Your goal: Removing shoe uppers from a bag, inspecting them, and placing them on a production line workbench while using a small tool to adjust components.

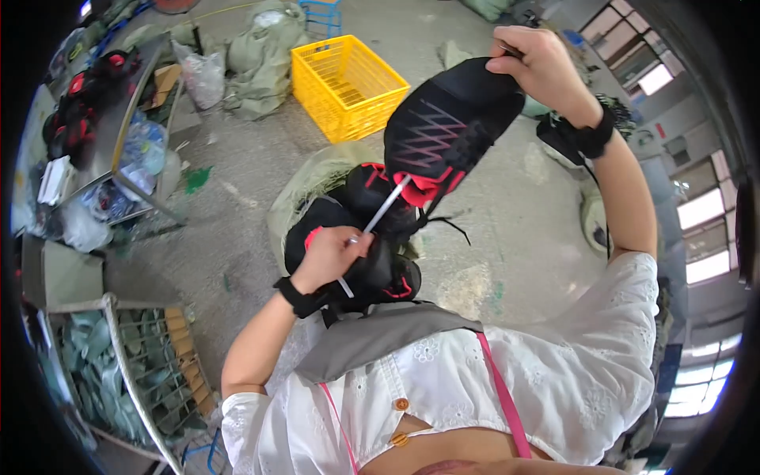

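In front of me hangs a black shoe upper (pixel 443 111) with a red lining and criss-cross stitching. My right hand (pixel 542 67), raised at the upper right, is closed on its far end; a small dark item shows between the fingers, too small to name. My left hand (pixel 328 257) is closed round a thin whitish rod (pixel 384 212). The rod's far tip meets the red opening of the shoe upper; whether it goes inside is hidden. Below, more black and red shoe uppers (pixel 368 186) lie in a pale green sack (pixel 285 194), with loose black laces (pixel 447 226) beside them.
A yellow plastic crate (pixel 317 107) stands on the floor ahead. At the left is a metal table (pixel 119 111) with black and red pieces and plastic bags. Lower left, a barred cart (pixel 119 324) holds grey-green pieces. A full sack (pixel 265 63) stands beyond.
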Motion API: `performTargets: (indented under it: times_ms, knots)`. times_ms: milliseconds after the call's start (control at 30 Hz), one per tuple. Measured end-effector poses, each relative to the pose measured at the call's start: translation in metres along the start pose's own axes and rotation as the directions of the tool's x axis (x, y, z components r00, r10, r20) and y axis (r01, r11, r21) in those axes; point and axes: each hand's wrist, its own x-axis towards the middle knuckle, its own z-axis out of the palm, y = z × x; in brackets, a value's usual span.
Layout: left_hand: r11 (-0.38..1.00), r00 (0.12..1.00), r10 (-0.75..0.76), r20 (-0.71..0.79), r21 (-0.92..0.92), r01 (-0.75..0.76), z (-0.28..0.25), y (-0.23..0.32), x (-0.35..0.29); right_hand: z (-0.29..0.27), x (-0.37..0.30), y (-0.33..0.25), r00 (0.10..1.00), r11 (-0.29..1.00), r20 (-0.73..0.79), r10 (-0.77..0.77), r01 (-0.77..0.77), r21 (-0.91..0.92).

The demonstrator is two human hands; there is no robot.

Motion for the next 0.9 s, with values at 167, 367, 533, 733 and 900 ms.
performTargets:
  times_ms: [167,367,533,733,900]
  knots:
    - [0.989,0.943,-0.129,-0.306,0.023,0.143,-0.027,0.062,-0.012,0.148,-0.027,0.061,0.975,0.996,-0.222,0.032,-0.013,0.084]
    - [0.922,0.768,-0.268,-0.581,0.076,0.379,-0.049,0.069,-0.016,0.236,-0.054,-0.006,0.984,0.654,0.176,-0.002,-0.132,0.745]
    - [0.950,0.701,-0.083,-0.709,0.156,0.270,-0.061,0.121,-0.023,0.235,-0.035,-0.059,0.959,0.309,0.213,-0.188,-0.149,0.939]
    - [0.916,0.640,-0.223,-0.735,0.067,0.396,-0.062,0.143,-0.060,0.213,0.007,-0.166,0.899,-0.145,0.061,-0.434,-0.137,0.980]
    - [0.934,0.294,-0.322,-0.900,-0.252,0.252,-0.092,0.126,-0.128,0.196,0.053,-0.199,0.623,-0.125,0.093,-0.777,-0.298,0.946]
